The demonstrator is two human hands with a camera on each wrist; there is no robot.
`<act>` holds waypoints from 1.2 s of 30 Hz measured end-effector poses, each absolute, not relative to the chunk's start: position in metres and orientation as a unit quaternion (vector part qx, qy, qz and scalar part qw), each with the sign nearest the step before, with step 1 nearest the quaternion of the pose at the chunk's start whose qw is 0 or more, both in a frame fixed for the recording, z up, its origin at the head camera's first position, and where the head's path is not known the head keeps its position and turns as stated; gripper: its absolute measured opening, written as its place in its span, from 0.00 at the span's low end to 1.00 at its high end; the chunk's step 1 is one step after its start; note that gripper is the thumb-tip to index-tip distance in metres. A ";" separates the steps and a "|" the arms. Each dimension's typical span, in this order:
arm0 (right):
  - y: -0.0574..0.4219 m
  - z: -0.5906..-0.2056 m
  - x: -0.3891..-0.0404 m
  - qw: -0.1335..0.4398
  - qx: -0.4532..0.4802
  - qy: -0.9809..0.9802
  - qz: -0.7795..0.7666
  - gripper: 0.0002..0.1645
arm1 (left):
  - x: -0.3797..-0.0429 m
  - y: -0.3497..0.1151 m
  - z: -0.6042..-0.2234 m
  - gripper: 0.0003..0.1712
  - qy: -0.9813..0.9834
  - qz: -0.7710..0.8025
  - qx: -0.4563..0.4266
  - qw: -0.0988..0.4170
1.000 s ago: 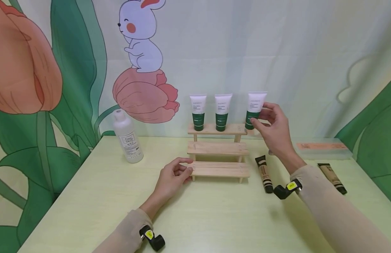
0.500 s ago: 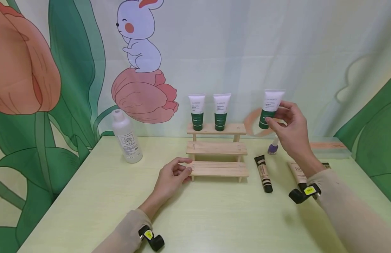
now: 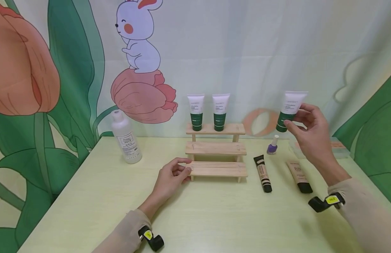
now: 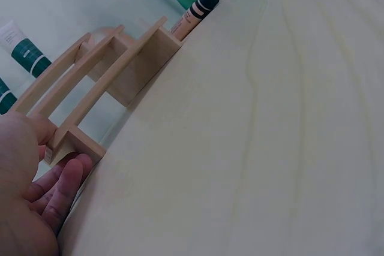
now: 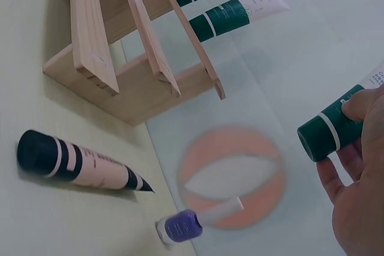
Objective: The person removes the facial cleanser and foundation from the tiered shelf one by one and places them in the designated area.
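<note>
My right hand [image 3: 314, 135] pinches a white and green cream tube [image 3: 290, 110] between thumb and fingers, in the air to the right of the three-step wooden rack [image 3: 216, 149]. The tube's cap points down. Two matching tubes, one on the left [image 3: 196, 112] and one in the middle [image 3: 219, 112], stand upright on the top step. My left hand [image 3: 171, 175] grips the left end of the bottom step; in the left wrist view its thumb and fingers [image 4: 63, 193] are on either side of that wooden end.
Right of the rack lie a black and beige tube [image 3: 263, 174] and a beige BB cream tube [image 3: 299, 175]. A purple nail polish bottle [image 3: 272, 146] stands behind them, near a clear plastic box [image 3: 339, 149]. A white bottle [image 3: 126, 138] stands at the left.
My right hand has carried the cream tube rightward, away from the rack's top step. The nail polish and BB cream tube have come into view. My left hand stays on the rack.
</note>
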State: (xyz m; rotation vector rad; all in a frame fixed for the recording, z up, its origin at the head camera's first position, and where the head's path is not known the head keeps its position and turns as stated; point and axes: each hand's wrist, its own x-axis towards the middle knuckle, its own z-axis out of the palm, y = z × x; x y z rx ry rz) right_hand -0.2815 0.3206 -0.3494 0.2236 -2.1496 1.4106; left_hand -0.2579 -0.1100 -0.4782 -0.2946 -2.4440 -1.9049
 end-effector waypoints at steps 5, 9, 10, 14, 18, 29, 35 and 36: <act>0.336 -0.350 -0.267 0.289 0.076 -0.803 0.515 0.36 | -0.258 -0.111 -0.479 0.15 -0.787 -0.609 -0.097 0.016; 0.351 -0.351 -0.254 0.304 0.079 -0.802 0.509 0.35 | -0.258 -0.110 -0.479 0.15 -0.786 -0.610 -0.098 0.015; 0.355 -0.352 -0.252 0.307 0.078 -0.801 0.509 0.35 | -0.258 -0.110 -0.479 0.15 -0.786 -0.610 -0.099 0.015; 0.368 -0.352 -0.241 0.319 0.063 -0.801 0.502 0.36 | -0.258 -0.110 -0.479 0.15 -0.786 -0.611 -0.098 0.015; 0.379 -0.353 -0.228 0.330 0.050 -0.809 0.484 0.38 | -0.258 -0.111 -0.480 0.15 -0.783 -0.614 -0.097 0.013; 0.402 -0.372 -0.198 0.346 0.066 -0.695 0.627 0.40 | -0.257 -0.109 -0.479 0.16 -0.784 -0.613 -0.096 0.010; 0.417 -0.394 -0.180 0.335 0.062 -0.715 0.610 0.40 | -0.258 -0.110 -0.479 0.16 -0.786 -0.610 -0.094 0.013; 0.419 -0.397 -0.178 0.332 0.062 -0.719 0.608 0.40 | -0.258 -0.111 -0.479 0.16 -0.787 -0.610 -0.093 0.013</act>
